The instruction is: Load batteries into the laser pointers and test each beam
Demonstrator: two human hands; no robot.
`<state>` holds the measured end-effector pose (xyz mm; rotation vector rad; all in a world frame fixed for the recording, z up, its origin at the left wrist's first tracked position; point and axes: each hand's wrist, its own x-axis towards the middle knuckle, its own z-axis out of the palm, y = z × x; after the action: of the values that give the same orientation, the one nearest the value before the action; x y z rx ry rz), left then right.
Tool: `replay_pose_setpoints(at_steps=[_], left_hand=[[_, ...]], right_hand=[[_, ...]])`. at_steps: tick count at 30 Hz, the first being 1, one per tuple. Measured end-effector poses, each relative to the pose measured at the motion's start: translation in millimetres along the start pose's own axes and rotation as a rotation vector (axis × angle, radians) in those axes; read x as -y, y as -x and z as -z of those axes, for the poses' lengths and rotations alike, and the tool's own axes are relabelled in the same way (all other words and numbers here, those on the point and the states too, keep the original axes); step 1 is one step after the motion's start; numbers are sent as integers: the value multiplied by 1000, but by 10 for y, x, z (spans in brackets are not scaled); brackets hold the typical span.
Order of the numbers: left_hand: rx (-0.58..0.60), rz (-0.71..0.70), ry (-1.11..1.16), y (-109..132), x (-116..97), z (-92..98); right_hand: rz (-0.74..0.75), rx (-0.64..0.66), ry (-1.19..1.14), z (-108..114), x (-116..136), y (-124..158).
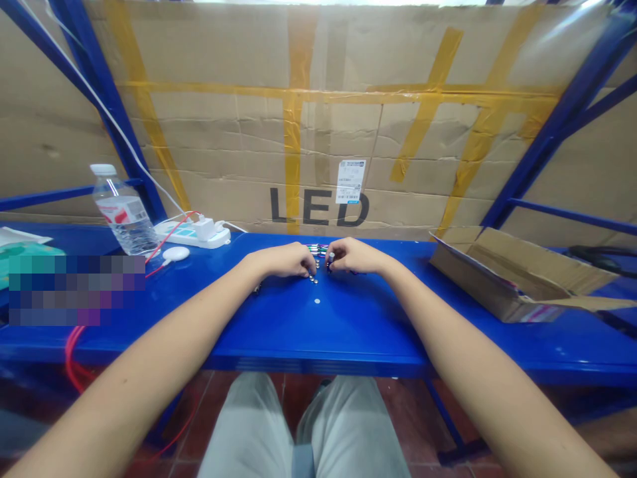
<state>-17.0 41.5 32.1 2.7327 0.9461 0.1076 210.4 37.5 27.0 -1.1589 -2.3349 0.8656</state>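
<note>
My left hand [293, 259] is lowered to the blue table, its fingers pinched together beside a few small round silver pieces [314, 281]. Whether one of those pieces is between the fingertips is too small to tell. Across from it, my right hand [354, 256] is closed around a small dark purple piece with a pale end [331, 257]. Just behind the hands lie shiny multicoloured rods [316, 250], partly hidden. Closer to me, a flat whitish disc [317, 301] rests alone on the tabletop.
An open cardboard box [497, 282] stands at the right. On the left are a water bottle [124, 216], a white power strip [219, 237], a round white charger [176, 253] and red cables [74, 352]. A large taped cardboard panel [239, 153] borders the table's back.
</note>
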Motion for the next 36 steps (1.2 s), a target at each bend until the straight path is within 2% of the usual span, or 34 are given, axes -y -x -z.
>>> replay_pose_setpoints(at_steps=[3,8,15,20,23,26,28,36], left_hand=[[-8,-13,-2,-14,8,-44],[-30,49,-14,10,-41,-20],[23,95,-31,34,-104,28],[8,74,-18,32,-108,13],[-98,12,9,24,-127,20],[-341,-63,56,9,-187,42],[-457,-121,55,-6,-236,47],[-558,-277,-55,-81,-229,-51]], right_hand=[[26,36,-16,-23,-8,-2],[35,33,-21,-44,-23,-19],[62,22,-8,-54,-25,-22],[86,32,-24,-50,-18,-25],[84,20,-5,-22,5,-2],[77,-18,31,12,7,16],[81,-54,45,26,-10,12],[167,-102,-12,30,-74,-42]])
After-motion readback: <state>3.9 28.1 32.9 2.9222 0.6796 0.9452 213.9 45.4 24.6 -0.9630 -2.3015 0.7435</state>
